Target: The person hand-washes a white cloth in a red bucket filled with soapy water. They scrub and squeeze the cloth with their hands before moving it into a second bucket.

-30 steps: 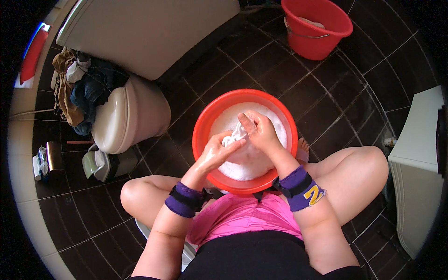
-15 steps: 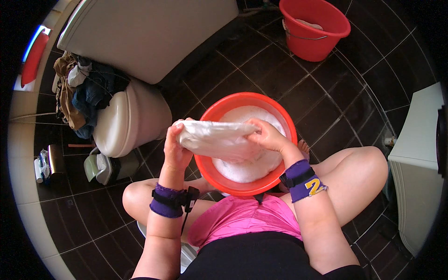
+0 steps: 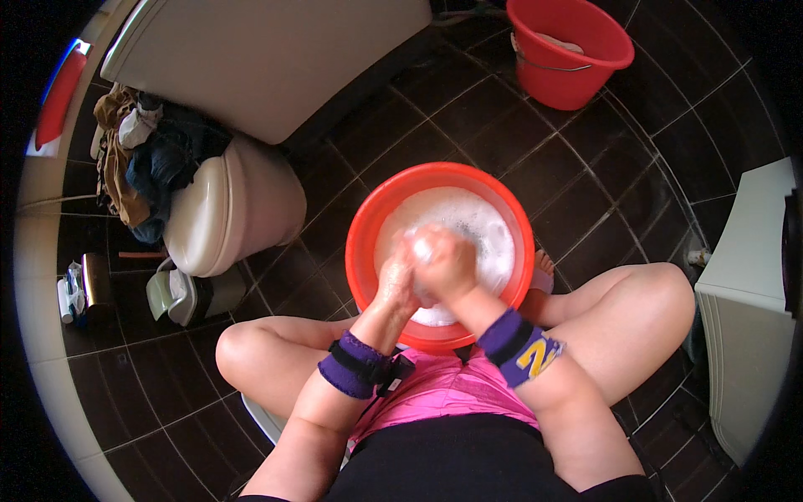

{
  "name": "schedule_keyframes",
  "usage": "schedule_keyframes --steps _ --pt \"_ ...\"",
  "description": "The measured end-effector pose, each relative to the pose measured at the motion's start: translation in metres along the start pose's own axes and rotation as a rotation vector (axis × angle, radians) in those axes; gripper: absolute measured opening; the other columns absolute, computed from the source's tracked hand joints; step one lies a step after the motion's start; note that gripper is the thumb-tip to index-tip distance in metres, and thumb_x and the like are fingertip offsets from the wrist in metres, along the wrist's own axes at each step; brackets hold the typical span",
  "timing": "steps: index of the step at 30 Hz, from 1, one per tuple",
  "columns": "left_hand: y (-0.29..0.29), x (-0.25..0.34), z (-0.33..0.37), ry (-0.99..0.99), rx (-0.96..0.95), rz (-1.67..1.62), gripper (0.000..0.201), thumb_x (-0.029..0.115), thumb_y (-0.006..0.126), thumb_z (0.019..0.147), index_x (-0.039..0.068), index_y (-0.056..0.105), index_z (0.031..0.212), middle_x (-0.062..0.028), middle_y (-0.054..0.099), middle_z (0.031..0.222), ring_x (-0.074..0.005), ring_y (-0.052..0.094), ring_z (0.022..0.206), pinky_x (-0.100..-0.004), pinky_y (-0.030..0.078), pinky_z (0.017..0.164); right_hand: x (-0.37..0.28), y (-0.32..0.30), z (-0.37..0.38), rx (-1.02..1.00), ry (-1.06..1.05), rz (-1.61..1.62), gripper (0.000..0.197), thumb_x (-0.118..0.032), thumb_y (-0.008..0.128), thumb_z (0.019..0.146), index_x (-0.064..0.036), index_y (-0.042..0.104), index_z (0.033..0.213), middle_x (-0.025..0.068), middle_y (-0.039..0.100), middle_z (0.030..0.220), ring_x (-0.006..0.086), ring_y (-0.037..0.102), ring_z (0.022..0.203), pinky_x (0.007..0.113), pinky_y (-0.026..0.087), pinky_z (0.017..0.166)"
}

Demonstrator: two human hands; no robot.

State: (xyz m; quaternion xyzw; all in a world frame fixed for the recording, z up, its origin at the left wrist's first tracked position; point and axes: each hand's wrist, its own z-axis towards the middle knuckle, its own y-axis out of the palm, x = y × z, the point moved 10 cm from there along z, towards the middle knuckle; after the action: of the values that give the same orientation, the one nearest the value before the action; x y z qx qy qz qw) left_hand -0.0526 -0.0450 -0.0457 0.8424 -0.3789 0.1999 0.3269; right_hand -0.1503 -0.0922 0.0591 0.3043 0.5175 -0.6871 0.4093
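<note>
Between my knees stands a round orange-red basin (image 3: 356, 255) with white, sudsy water (image 3: 493, 255) inside. My left hand (image 3: 398, 269) and my right hand (image 3: 447, 263) are pressed together low over the basin, slightly left of its middle. Both are closed around a bunched white cloth (image 3: 426, 243); only a small part shows between the fingers, and the rest is hidden. Motion smears the fingers. Wet foam coats the left hand and wrist. Each forearm wears a purple wristband (image 3: 355, 366) with a black strap.
A red bucket (image 3: 560, 79) with something pale inside stands on the dark tiles at the far right. Clothes (image 3: 150, 171) are piled behind a lidded white toilet (image 3: 238, 209) at left. A pale cabinet (image 3: 749, 309) stands at right, a small bin (image 3: 196, 297) below the toilet.
Both hands have come down and together into the basin. The white cloth, stretched between them above the rim before, is now bunched inside them.
</note>
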Motion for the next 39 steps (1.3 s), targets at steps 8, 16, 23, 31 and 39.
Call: schedule_keyframes --steps 8,16,23,31,39 --pt "0.007 0.022 0.01 0.179 -0.473 -0.475 0.027 0.034 0.051 0.093 0.009 0.06 0.092 -0.003 0.061 0.084 -0.0165 0.059 0.075 -0.0324 0.05 0.066 -0.023 0.012 -0.005 -0.01 -0.071 0.102 0.03 -0.029 0.061 0.083 -0.0095 0.058 0.06 0.0124 0.059 0.065 0.0322 0.059 0.056 0.04 0.047 0.05" --pt "0.055 0.079 -0.043 0.027 -0.225 -0.024 0.036 0.039 0.056 0.087 0.004 0.063 0.095 -0.0095 0.066 0.085 -0.0226 0.064 0.074 -0.0366 0.053 0.067 0.078 0.084 -0.022 -0.504 0.391 1.048 0.041 -0.031 0.06 0.087 -0.0038 0.048 0.116 0.0065 0.057 0.108 0.017 0.052 0.105 0.031 0.042 0.087" --pt "0.089 0.169 -0.063 0.229 -0.62 -0.239 0.043 0.041 0.047 0.091 0.001 0.064 0.095 -0.015 0.067 0.091 -0.0287 0.064 0.086 -0.0395 0.051 0.08 0.025 0.056 -0.029 -0.827 0.05 0.359 0.055 -0.018 0.072 0.073 -0.0056 0.051 0.122 0.0085 0.061 0.113 0.0188 0.056 0.105 0.032 0.043 0.091" --pt "-0.019 0.132 0.028 0.31 -0.155 -0.226 0.042 0.047 0.051 0.088 0.006 0.062 0.09 -0.0099 0.064 0.087 -0.0244 0.061 0.083 -0.041 0.049 0.079 0.098 0.065 -0.009 -0.708 0.206 0.11 0.057 -0.014 0.071 0.069 -0.0037 0.051 0.121 0.0197 0.062 0.107 0.0327 0.059 0.102 0.037 0.046 0.089" --pt "-0.092 -0.012 0.099 0.041 0.313 0.203 0.05 0.002 0.048 0.081 0.021 0.037 0.126 -0.0112 0.055 0.103 -0.0182 0.055 0.064 -0.0278 0.043 0.043 0.165 0.103 0.01 -0.51 0.338 -0.347 0.058 -0.005 0.056 0.074 -0.0082 0.04 0.13 0.0255 0.052 0.12 0.0391 0.052 0.11 0.041 0.043 0.094"
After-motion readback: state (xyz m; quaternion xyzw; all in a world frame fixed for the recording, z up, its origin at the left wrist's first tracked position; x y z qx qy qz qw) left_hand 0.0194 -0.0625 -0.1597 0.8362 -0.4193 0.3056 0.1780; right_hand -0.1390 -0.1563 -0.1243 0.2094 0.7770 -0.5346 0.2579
